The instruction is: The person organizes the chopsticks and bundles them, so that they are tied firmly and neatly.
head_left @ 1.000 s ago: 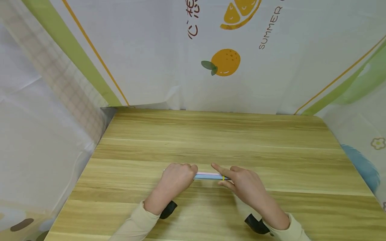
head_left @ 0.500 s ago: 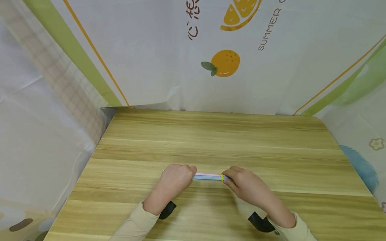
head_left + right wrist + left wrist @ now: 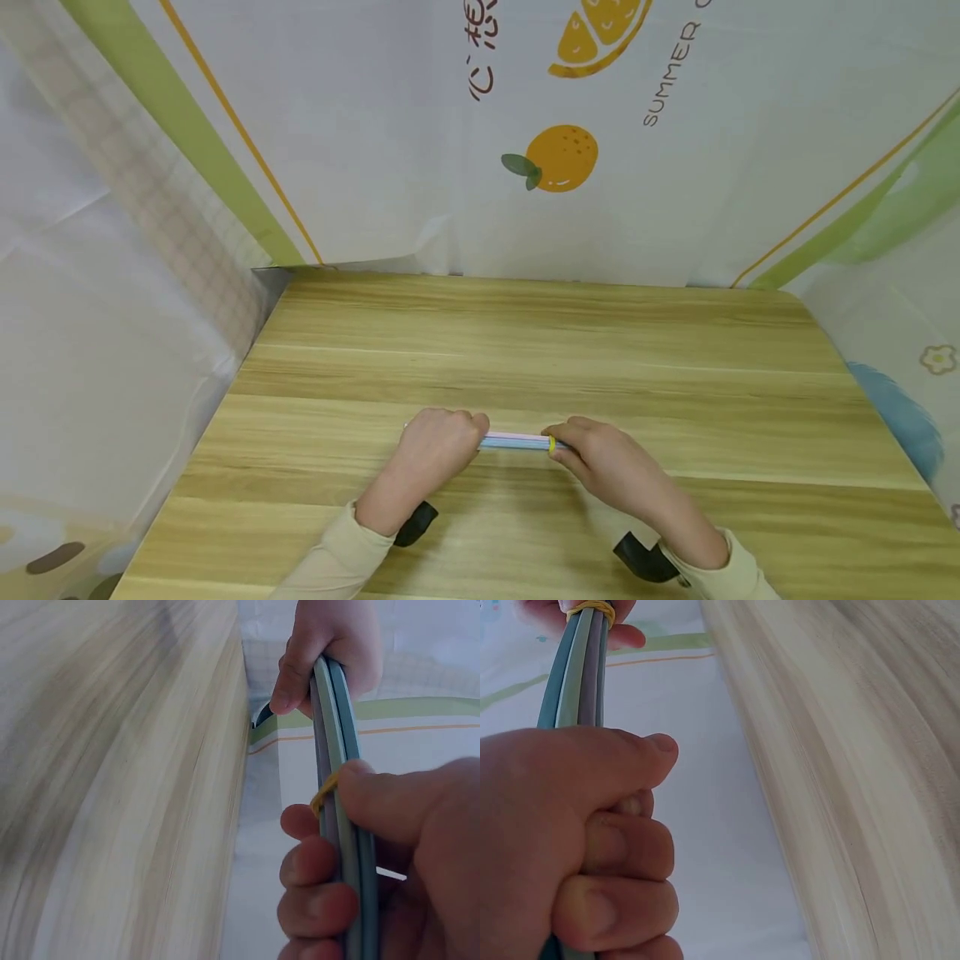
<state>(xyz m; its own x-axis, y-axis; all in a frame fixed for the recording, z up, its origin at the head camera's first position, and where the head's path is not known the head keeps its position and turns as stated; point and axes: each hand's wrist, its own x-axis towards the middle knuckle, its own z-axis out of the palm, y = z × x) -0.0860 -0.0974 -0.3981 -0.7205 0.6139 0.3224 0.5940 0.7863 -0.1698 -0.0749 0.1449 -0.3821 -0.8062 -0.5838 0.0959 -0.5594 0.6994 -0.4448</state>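
Note:
A bundle of slim, long pastel sticks (image 3: pixel 513 442), blue, green and purple in the wrist views, is held level above the table. My left hand (image 3: pixel 441 442) grips its left part with the fingers curled round it. A yellow rubber band (image 3: pixel 552 443) circles the sticks near their right end. There my right hand (image 3: pixel 611 462) holds the bundle. In the right wrist view its thumb presses on the sticks beside the rubber band (image 3: pixel 326 791), and the fingers curl in from the other side. Both palms hide parts of the sticks.
The wood-grain table (image 3: pixel 540 350) spreads under and beyond both hands. Behind it hangs a white cloth (image 3: pixel 375 150) printed with oranges. More cloth (image 3: pixel 97 292) hangs along the left side and on the right.
The right index finger, stretched out one second ago, has folded down to the sticks. The rubber band sits very slightly further left. The left hand has hardly moved.

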